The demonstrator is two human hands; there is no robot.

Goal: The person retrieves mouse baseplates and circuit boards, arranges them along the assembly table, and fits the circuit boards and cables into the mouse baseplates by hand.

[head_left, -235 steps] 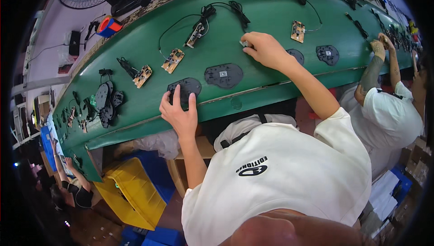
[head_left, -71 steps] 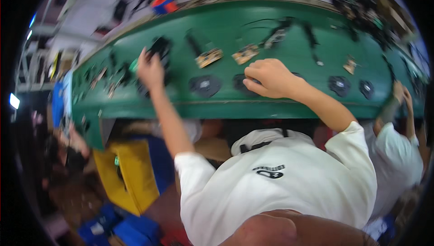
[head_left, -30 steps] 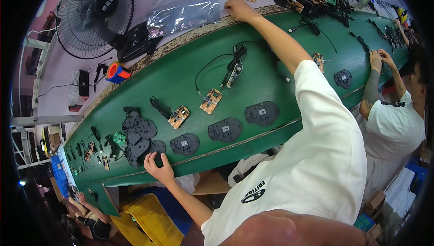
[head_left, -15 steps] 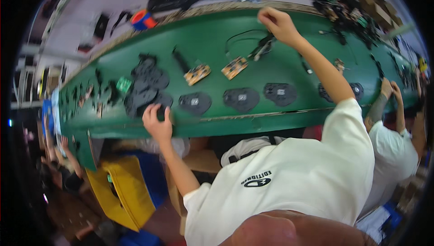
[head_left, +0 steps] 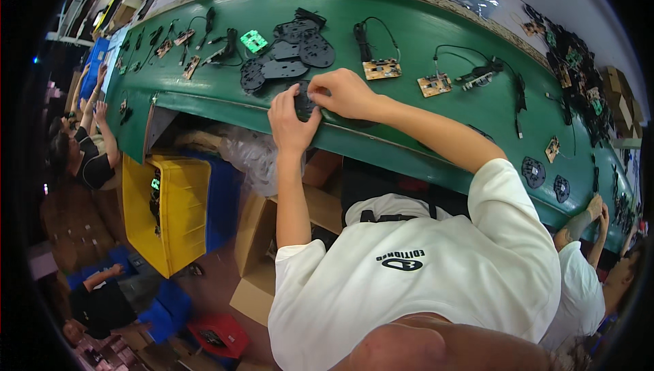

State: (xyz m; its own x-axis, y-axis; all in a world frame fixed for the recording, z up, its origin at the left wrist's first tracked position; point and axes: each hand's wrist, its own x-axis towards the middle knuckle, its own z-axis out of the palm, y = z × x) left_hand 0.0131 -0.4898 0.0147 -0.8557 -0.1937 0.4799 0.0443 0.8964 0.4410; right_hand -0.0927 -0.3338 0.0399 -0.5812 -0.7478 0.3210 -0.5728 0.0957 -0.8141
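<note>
Both my hands meet at the near edge of the green conveyor belt [head_left: 436,37]. My left hand [head_left: 289,122] and my right hand [head_left: 344,91] both grip one black plastic shell [head_left: 304,102], most of it hidden by my fingers. Just beyond my hands lies a pile of black plastic shells [head_left: 286,61], with a small green circuit board [head_left: 253,40] to its left. Two brown circuit boards with black cables [head_left: 381,68] [head_left: 434,85] lie further right on the belt.
Two more black shells [head_left: 533,171] lie on the belt at the right, near a co-worker's hands [head_left: 594,209]. Other people [head_left: 88,156] work at the left end. Below the belt stand a yellow bin [head_left: 170,211], a cardboard box [head_left: 253,255] and a red crate [head_left: 219,333].
My right hand has come back from the far edge of the belt and joined my left hand on the black shell at the near edge. The view has swung left.
</note>
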